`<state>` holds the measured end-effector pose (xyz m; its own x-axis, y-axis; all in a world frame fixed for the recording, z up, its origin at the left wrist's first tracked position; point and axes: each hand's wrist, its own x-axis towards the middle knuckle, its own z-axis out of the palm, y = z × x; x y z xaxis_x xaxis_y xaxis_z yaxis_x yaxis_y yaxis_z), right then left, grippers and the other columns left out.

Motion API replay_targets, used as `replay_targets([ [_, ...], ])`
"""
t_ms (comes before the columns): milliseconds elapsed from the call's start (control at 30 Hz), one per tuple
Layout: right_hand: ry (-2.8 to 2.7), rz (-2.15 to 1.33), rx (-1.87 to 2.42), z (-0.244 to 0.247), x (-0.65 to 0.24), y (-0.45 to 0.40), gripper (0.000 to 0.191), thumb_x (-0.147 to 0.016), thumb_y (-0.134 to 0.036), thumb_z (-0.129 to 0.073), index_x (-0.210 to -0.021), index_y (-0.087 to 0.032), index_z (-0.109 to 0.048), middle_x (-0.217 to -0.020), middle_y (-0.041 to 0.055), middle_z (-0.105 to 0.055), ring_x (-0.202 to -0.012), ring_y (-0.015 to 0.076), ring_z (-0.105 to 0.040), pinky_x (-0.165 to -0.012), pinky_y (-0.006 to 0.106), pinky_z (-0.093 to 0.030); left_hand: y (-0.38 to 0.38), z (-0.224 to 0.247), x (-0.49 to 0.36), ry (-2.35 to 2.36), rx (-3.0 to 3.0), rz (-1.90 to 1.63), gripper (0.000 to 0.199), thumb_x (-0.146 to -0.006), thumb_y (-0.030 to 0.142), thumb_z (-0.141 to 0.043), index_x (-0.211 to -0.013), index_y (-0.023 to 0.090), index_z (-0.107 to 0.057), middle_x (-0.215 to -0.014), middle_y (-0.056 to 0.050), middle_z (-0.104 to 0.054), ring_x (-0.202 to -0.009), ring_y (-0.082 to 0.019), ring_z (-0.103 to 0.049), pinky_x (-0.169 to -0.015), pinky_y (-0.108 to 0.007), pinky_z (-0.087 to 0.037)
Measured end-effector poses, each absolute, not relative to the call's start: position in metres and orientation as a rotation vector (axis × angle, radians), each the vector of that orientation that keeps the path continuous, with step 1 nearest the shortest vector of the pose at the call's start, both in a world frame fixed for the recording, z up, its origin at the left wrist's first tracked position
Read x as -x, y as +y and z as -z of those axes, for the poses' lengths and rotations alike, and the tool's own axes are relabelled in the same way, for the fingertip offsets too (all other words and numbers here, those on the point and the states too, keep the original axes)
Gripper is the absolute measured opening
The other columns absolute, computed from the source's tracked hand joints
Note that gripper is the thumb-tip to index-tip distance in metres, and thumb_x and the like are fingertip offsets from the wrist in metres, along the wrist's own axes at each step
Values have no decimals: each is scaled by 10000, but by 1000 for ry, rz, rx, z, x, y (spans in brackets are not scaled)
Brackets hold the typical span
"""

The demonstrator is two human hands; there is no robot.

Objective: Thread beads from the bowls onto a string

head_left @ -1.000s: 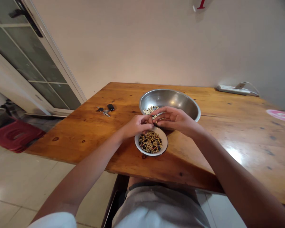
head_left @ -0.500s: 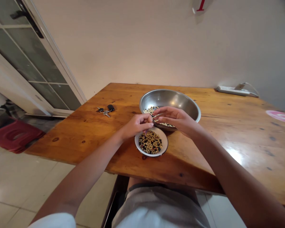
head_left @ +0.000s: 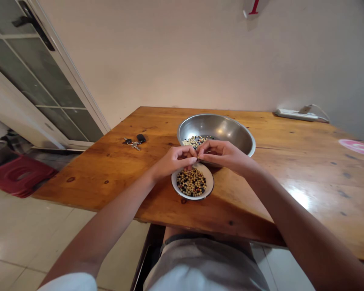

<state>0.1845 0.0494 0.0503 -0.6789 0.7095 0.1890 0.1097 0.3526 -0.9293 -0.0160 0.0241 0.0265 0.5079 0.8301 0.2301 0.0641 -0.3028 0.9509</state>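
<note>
One head-worn camera, near, looks forward and down over the bench point(head_left: 236, 190), wall point(head_left: 170, 52) across the frame's top.

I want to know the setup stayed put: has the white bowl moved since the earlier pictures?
No. The white bowl keeps its place just behind the same dark knot in the table.

Wall point(head_left: 170, 52): It was plain and pale, greyer toward the right, with part of a red mark point(head_left: 254, 7) at the top.
Door point(head_left: 38, 79): It stood at the left, its dark greenish panes divided by pale bars, with a black handle point(head_left: 36, 26).
Floor point(head_left: 39, 230): Pale, glossy tiles showed thin joint lines.
Counter point(head_left: 261, 194): Its brown wood was knotted, its far edge along the wall.
Light: Bright reflections lay on the counter's right half and the floor.
</note>
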Motion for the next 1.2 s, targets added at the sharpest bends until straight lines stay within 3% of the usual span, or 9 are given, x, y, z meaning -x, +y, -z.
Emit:
replay_targets([
  [300,-2046,-1371,684,-49,-188,52,156,-786,-329,-644,-821,-184,-600,-1044,60,-604,-986,165,-592,-939,360,-452,28,-24,15,842,-1802,-963,204,-791,350,-620,-835,153,-593,-620,33,-549,-561,-79,-509,-561,-210,-422],
  [567,-1991,-1333,652,-47,-186,52,141,-810,-327,-634,-849,-193,-618,-982,34,-610,-933,147,-586,-876,314,-465,30,-24,14,890,-1879,-941,185,-748,324,-664,-750,139,-653,-546,38,-540,-524,-73,-481,-546,-210,-376],
  [900,-1842,-1218,717,-42,-181,53,191,-801,-357,-627,-881,-184,-620,-906,32,-638,-836,141,-610,-824,323,-497,33,-19,15,930,-1889,-994,228,-794,367,-598,-794,141,-624,-538,42,-527,-485,-73,-476,-500,-199,-402],
  [1000,-1855,-1017,767,-42,-179,51,181,-823,-347,-588,-896,-184,-615,-924,48,-656,-847,151,-618,-801,323,-504,31,-22,17,942,-1921,-1010,262,-832,384,-542,-775,141,-619,-550,35,-534,-487,-76,-491,-503,-201,-414],
  [1200,-1845,-225,892,-42,-191,66,121,-833,-267,-546,-893,-197,-626,-890,40,-678,-811,159,-630,-750,321,-507,24,-29,14,993,-2185,-976,279,-845,345,-546,-676,147,-647,-617,-3,-635,-590,-100,-551,-604,-220,-413],
])
